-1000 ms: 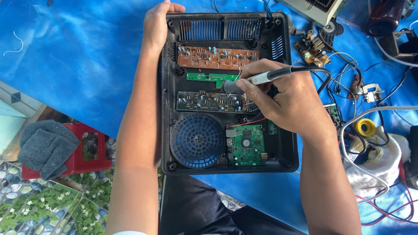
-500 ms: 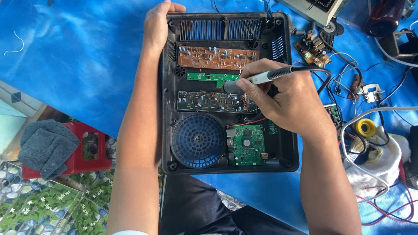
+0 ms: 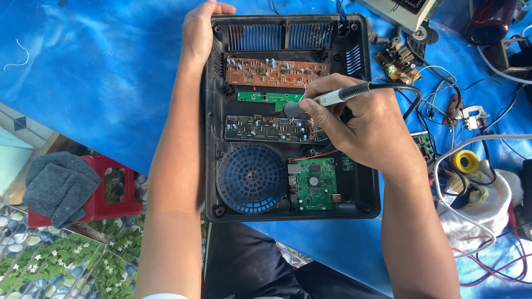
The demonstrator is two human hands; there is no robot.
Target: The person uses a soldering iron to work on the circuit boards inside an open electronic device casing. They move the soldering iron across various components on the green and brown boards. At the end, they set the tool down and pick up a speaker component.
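Soldering iron [image 3: 338, 96] pinched pen-style in right hand [image 3: 360, 130], fingers closed round grip, tip down at narrow green board [image 3: 260, 97] inside open black casing [image 3: 366, 182]. Left hand [image 3: 200, 32] clamped over casing's far left corner. Blue table cover [image 3: 100, 72] beneath; loose wires [image 3: 443, 99] just right.

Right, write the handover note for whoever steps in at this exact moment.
Left hand: grips the far left corner of the open black casing, steadying it on the blue table.
Right hand: holds the soldering iron like a pen, tip down at the small green board, between the brown board and the dark board.
Done: casing open, boards exposed.
Left: cannot tell whether the joint is finished; casing not closed. Loose wires and parts lie on the right.
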